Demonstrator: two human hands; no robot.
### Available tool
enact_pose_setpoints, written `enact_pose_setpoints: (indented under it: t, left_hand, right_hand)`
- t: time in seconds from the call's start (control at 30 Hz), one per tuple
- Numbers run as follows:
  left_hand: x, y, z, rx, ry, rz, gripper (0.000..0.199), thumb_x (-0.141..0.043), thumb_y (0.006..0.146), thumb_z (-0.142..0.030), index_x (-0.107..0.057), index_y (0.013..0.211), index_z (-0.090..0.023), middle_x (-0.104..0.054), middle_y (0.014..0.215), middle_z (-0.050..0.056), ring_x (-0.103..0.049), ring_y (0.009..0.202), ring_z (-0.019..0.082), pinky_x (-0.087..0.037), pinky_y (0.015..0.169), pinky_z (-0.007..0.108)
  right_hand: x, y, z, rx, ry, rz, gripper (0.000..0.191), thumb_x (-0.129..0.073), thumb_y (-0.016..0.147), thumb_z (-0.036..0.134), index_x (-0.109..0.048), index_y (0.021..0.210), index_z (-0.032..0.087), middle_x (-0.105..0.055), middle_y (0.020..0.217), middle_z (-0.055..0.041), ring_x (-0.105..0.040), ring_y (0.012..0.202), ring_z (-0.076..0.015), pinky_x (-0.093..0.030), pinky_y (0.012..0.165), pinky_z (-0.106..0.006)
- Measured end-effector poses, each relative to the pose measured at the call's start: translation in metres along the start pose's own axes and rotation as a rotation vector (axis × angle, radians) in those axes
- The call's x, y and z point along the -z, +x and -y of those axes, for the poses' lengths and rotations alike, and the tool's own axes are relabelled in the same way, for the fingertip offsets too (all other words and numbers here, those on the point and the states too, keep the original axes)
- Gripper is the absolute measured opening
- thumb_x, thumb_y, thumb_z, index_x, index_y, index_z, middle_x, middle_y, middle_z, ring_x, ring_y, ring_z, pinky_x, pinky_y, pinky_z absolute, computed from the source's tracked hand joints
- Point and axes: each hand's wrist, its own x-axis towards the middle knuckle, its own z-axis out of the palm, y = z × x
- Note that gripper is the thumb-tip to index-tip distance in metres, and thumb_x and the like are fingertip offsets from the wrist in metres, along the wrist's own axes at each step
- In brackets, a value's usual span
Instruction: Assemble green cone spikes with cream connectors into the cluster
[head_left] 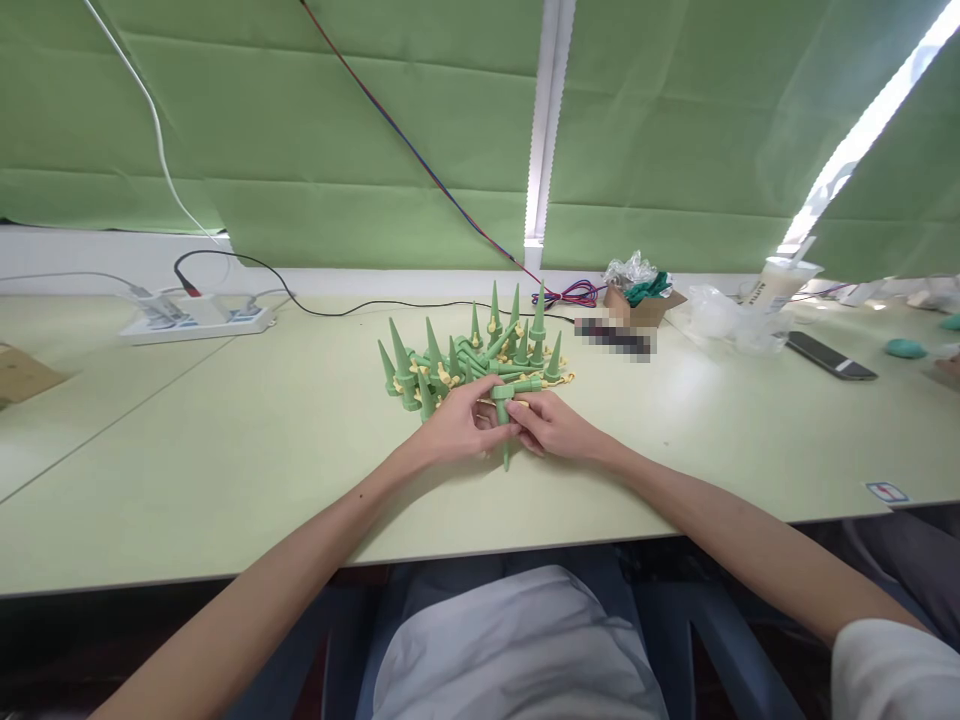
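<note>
Between both hands is a green plastic spike (503,393), its pointed end down toward the table's front edge. My left hand (466,422) grips it from the left, thumb and fingers closed about its upper part. From the right, my right hand (550,424) pinches at the same spike, and a bit of yellow shows at its fingertips. Just beyond the hands is a cluster of similar green spikes (433,345) with small yellow fittings, several standing point up and others lying down. The fingers partly cover the held spike.
The pale table (247,490) carries a power strip (199,322) at the back left. Toward the back right are an open cardboard box (660,310), a drink cup (780,285), a phone (831,356) and a teal lump (905,348). A black cable (375,303) runs behind the spikes.
</note>
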Motion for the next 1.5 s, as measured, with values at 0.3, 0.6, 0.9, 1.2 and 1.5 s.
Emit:
enact_pose_setpoints:
  t: [0.3,0.6,0.9,1.2,1.5]
  left_hand:
    - [-0.002,0.002,0.004,0.034,-0.101,-0.020,0.042,-0.068,0.078,-0.029,-0.045,0.111,-0.019,-0.052,0.066,-0.006,-0.061,0.053,0.015,-0.048,0.051,0.026]
    - [-0.003,0.003,-0.001,0.053,-0.151,-0.049,0.036,-0.064,0.074,-0.020,-0.045,0.105,-0.019,-0.053,0.059,-0.007,-0.057,0.048,0.014,-0.046,0.049,0.024]
    - [-0.003,0.002,-0.004,0.061,-0.202,-0.044,0.033,-0.065,0.074,-0.019,-0.044,0.100,-0.020,-0.050,0.057,-0.008,-0.058,0.047,0.014,-0.045,0.049,0.024]
    - [-0.004,0.003,-0.005,0.041,-0.187,-0.083,0.029,-0.065,0.075,-0.020,-0.044,0.096,-0.020,-0.050,0.065,-0.007,-0.055,0.047,0.010,-0.042,0.046,0.022]
    - [-0.006,0.003,-0.007,-0.022,-0.120,-0.221,0.030,-0.066,0.080,-0.032,-0.045,0.100,-0.021,-0.053,0.065,-0.005,-0.055,0.048,0.012,-0.042,0.049,0.024]
  right_hand:
    - [0.000,0.003,-0.002,0.069,-0.206,-0.100,0.043,-0.036,0.102,0.036,-0.044,0.063,0.020,-0.049,0.050,0.0027,-0.045,0.050,-0.0120,-0.037,0.057,-0.026]
    - [-0.001,0.005,-0.012,0.127,-0.284,-0.149,0.040,-0.039,0.102,0.034,-0.042,0.065,0.020,-0.047,0.056,0.0033,-0.042,0.055,-0.0121,-0.033,0.059,-0.026]
    - [0.000,0.005,-0.015,0.180,-0.303,-0.157,0.037,-0.040,0.102,0.034,-0.043,0.067,0.020,-0.046,0.058,0.0038,-0.042,0.056,-0.0118,-0.032,0.060,-0.026]
    - [0.000,0.007,-0.012,0.158,-0.324,-0.186,0.039,-0.041,0.101,0.035,-0.041,0.065,0.020,-0.045,0.057,0.0039,-0.041,0.055,-0.0119,-0.032,0.059,-0.026]
    - [0.000,0.006,0.000,0.064,-0.229,-0.303,0.036,-0.041,0.100,0.043,-0.039,0.071,0.022,-0.046,0.057,0.0040,-0.041,0.052,-0.0128,-0.032,0.055,-0.027]
